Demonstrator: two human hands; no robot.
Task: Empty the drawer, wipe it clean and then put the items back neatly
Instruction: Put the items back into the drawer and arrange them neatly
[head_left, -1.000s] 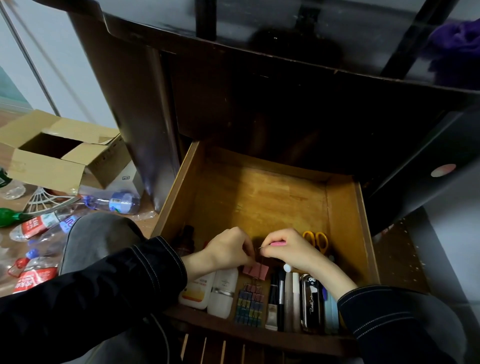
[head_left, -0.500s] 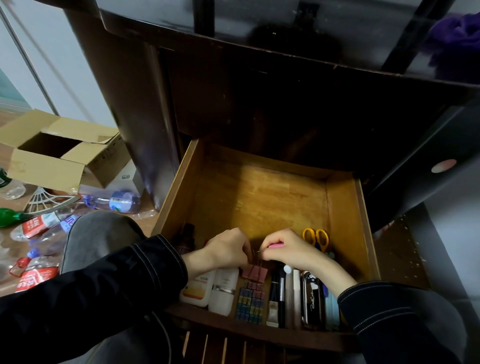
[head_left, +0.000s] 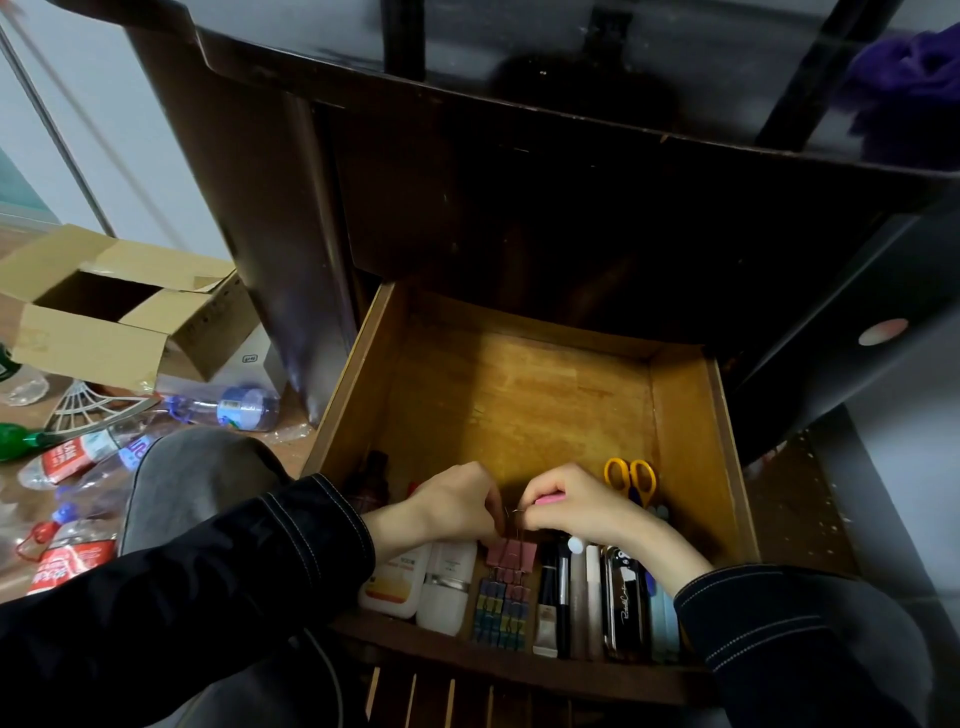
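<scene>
- Head view, nearest: bottles (head_left: 415, 582), coloured clips (head_left: 501, 610) and pens (head_left: 571, 597) lined along the drawer (head_left: 727, 467) front.
- Just behind: left hand (head_left: 452, 501) and right hand (head_left: 566, 501), fingers curled, pinching a pink clip (head_left: 548, 500) by its wire.
- Farther: scissors (head_left: 631, 478) near the right wall.
- Risk: clip springing free, scattering the tidy row.

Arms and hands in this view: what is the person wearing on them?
The left hand and right hand are bare: no gloves, no rings or watch showing. Dark, near-black sleeves cover both arms, with pale stitching in lines near the cuffs.
</scene>
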